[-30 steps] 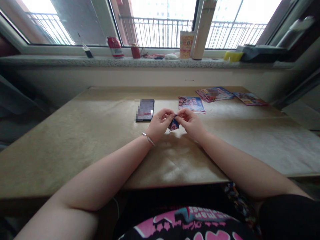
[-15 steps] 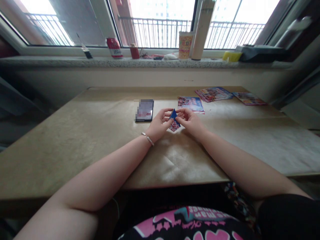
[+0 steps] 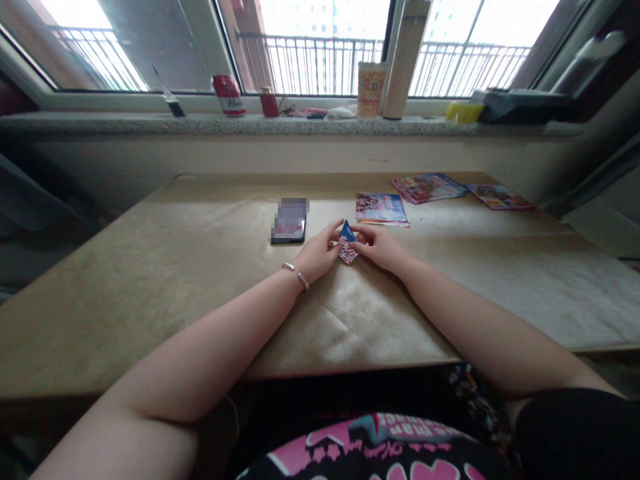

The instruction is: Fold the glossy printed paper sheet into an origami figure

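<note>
A small folded piece of printed paper (image 3: 347, 251), blue at its pointed top and red and white lower down, is held between my two hands over the table (image 3: 200, 293). My left hand (image 3: 320, 252), with a silver bracelet at the wrist, grips its left edge between thumb and fingers. On the right edge, the thumb and fingers of my right hand (image 3: 379, 247) pinch it. Just beyond my right hand lies a flat stack of printed sheets (image 3: 383, 208). A dark phone (image 3: 290, 220) rests beyond my left hand.
More printed sheets (image 3: 429, 188) are fanned at the back right, with another pile (image 3: 500, 197) beside them. Along the windowsill (image 3: 200, 125) stand a red can (image 3: 229, 95), a red bottle (image 3: 269, 103), a patterned cup (image 3: 371, 90) and a yellow item (image 3: 464, 112).
The folded paper has tilted slightly and shows more of its red and white part. My left fingers and right thumb have shifted a little on its edges.
</note>
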### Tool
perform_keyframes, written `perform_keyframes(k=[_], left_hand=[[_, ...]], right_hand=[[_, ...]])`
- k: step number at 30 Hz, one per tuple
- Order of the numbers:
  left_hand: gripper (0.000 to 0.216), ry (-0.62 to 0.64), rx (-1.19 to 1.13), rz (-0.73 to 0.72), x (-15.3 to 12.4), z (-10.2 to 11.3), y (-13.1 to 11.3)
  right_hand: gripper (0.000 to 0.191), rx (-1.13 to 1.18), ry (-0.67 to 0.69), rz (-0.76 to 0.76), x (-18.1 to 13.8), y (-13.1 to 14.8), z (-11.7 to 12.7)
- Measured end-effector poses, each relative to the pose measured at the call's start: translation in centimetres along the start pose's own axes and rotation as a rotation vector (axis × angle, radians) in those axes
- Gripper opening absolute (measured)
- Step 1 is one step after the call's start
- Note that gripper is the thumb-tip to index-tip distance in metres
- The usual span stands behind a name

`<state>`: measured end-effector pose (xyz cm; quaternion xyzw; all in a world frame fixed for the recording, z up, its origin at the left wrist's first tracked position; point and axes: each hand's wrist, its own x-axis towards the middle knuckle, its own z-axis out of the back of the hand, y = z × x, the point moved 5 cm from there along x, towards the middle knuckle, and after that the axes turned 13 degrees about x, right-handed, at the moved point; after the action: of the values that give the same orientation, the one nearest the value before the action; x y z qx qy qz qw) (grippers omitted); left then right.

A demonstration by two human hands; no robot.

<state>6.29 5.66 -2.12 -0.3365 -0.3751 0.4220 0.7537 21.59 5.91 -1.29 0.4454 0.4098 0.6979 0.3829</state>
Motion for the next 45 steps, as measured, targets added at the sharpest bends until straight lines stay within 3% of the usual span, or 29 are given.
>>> perform_keyframes(k=[7, 10, 14, 21, 27, 41, 45], left_hand=[[0.049, -0.024, 0.441, -0.112, -0.2, 0.2, -1.0], [0.045, 0.009, 0.599, -0.117, -0.1, 0.0, -1.1], [0.045, 0.076, 0.718, -0.135, 0.0, -0.4, -0.7], [0.047, 0.118, 0.783, -0.131, -0.4, -0.5, -0.4], [0.052, 0.237, 1.053, -0.082, -0.9, -0.8, -1.0], [0.054, 0.349, 1.109, -0.071, -0.7, -0.5, -1.0], [0.055, 0.349, 1.098, -0.081, -0.6, -0.2, -1.1]], right_hand=[[0.032, -0.125, -0.035, -0.026, -0.1, -0.7, 0.1], [0.028, -0.179, -0.075, -0.005, 0.0, -1.0, 0.2], [0.019, -0.321, -0.021, 0.057, 0.0, -0.6, 0.0], [0.035, -0.542, 0.033, 0.106, -0.2, 0.2, -0.3], [0.042, -0.662, 0.044, 0.064, -0.4, 0.6, -0.4], [0.051, -0.773, 0.106, 0.052, -0.8, 1.0, -0.6], [0.053, -0.712, 0.125, 0.062, -0.8, 0.7, -0.3]])
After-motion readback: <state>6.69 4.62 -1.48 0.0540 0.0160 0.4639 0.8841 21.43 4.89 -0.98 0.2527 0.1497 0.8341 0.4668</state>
